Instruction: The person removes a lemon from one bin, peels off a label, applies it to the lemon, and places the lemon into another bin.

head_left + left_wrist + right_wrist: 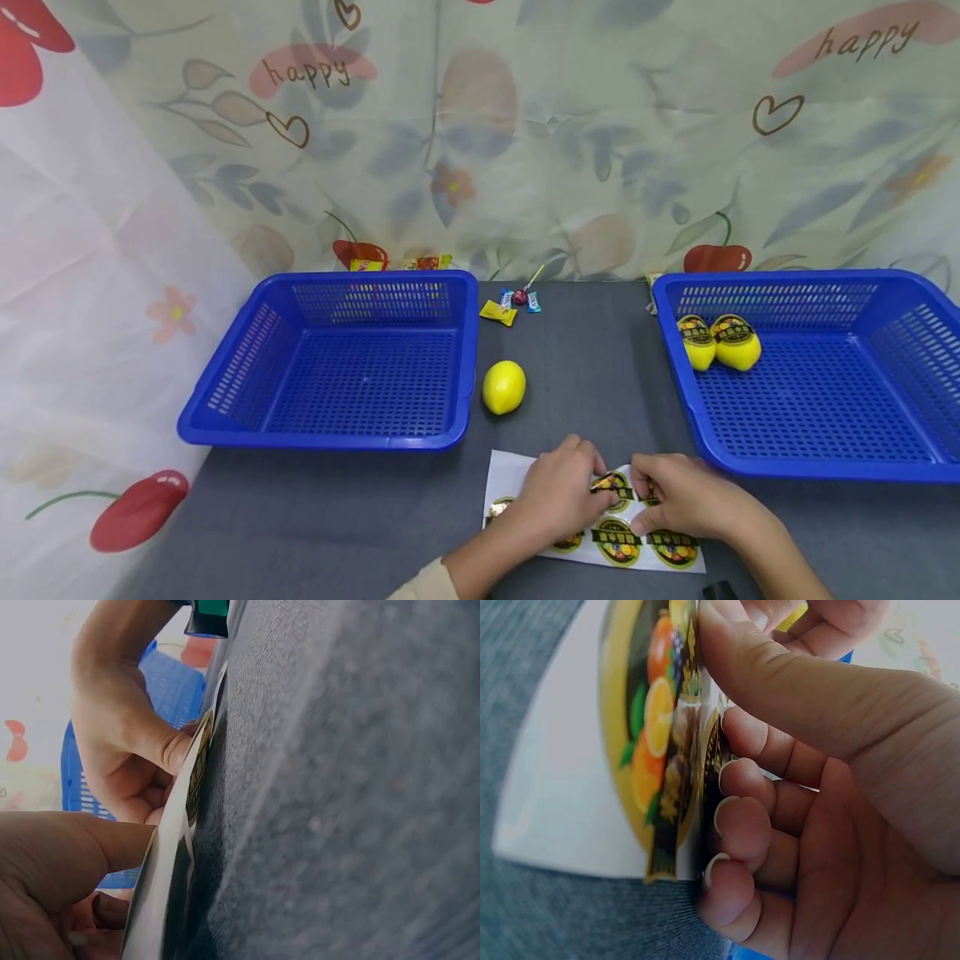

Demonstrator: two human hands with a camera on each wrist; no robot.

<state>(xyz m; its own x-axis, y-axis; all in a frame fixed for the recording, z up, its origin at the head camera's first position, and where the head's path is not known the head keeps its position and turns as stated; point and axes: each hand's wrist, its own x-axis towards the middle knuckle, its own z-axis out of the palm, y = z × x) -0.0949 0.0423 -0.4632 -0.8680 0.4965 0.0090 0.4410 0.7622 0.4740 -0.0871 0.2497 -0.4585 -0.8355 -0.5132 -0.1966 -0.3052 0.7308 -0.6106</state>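
Note:
A white sheet of round fruit stickers (618, 543), printed black, gold and yellow, lies on the grey tabletop, raised a little between the hands. My left hand (558, 492) pinches the sheet beside an upper sticker, its thumb bent on the edge in the left wrist view. Opposite it, my right hand (686, 497) grips the sheet near its right end. In the right wrist view the right thumb (780, 675) presses by a sticker (656, 727) while the curled fingers sit behind the edge. Whether a sticker has lifted cannot be told. A yellow lemon (504, 387) rests beyond the left hand.
One blue basket (322, 442) stands at the left. Another blue basket (825, 468), at the right, holds two lemons with stickers (737, 346). Wrapped candies (498, 312) and a lollipop (521, 297) lie at the back, before a patterned curtain (555, 150).

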